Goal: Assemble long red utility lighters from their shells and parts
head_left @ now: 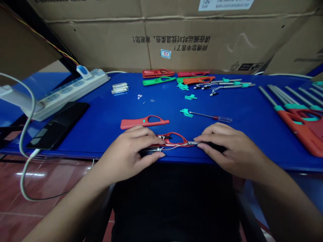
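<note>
Near the table's front edge lies an open red lighter half-shell (186,138), with a black part, a white wire and a thin tube in it. My left hand (131,151) is closed at its left end, thumb and fingers around a clear fuel tank (152,149) with a metal tip. My right hand (229,148) pinches the metal lighter tube (193,143) at the shell's right end; most of that tube is hidden under my fingers. Just beyond my left hand rests the other red half-shell (133,124), with a small green piece in it.
Behind lie a screwdriver (223,119), green triggers (186,113), clear tanks (119,88), red and green half-shells (158,80) and wired metal tubes (233,86). Several assembled lighters (290,124) are at right. A phone (59,126) and power strip (68,90) sit left; a cardboard box (106,43) stands behind.
</note>
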Motion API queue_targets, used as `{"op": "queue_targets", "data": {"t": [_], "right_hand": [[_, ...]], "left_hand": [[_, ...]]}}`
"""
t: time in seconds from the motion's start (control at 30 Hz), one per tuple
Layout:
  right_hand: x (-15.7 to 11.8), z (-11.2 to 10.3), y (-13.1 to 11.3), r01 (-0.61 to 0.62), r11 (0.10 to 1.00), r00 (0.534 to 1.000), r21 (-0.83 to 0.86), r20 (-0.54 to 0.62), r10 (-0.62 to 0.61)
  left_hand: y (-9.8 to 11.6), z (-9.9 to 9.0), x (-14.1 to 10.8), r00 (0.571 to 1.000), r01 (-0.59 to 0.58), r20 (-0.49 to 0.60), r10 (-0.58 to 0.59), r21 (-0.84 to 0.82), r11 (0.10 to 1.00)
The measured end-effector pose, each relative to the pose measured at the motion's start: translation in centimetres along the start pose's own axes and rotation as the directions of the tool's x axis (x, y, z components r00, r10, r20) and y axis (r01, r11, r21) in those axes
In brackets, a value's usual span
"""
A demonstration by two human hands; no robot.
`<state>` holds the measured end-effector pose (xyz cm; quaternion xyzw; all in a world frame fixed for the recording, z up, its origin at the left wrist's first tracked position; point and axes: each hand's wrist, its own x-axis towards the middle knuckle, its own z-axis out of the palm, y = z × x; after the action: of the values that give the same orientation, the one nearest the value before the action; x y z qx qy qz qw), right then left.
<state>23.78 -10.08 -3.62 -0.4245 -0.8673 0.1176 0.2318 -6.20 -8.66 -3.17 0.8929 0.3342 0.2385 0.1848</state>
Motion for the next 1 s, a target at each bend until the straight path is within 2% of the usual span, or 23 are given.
{"op": "queue_targets", "data": {"t": [0.23,0.43,0.6,0.77,1.0], "right_hand": [[0.0,0.1,-0.1,-0.011,1.000,1.000,0.000,0.000,0.011],[-0.1,0.3,-0.1,0.043,0.999,0.998,-0.017,-0.037,-0.044],[0.0,0.3,-0.2,0.025,0.999,0.999,-0.032,-0.025,-0.026],[0.1,0.2,-0.3,0.013,0.998,1.000,-0.059,0.026,-0.011],[0.2,0.3,-0.4,0.005,0.999,0.999,-0.053,-0.032,-0.007]], "left_hand": [[0.8,0.0,0.7,0.999,0.006,-0.044,-0.005,0.022,1.000],[1.9,1.1,2.4,1.000,-0.009,0.029,0.007,0.053,0.999],[2.1,1.6,3.0,0.997,-0.003,0.075,-0.005,0.110,0.994],[2.2,1.7,3.3,0.998,-0.002,0.064,-0.006,0.118,0.993],[1.8,2.0,3.4,0.999,-0.007,0.041,0.003,0.081,0.997]]}}
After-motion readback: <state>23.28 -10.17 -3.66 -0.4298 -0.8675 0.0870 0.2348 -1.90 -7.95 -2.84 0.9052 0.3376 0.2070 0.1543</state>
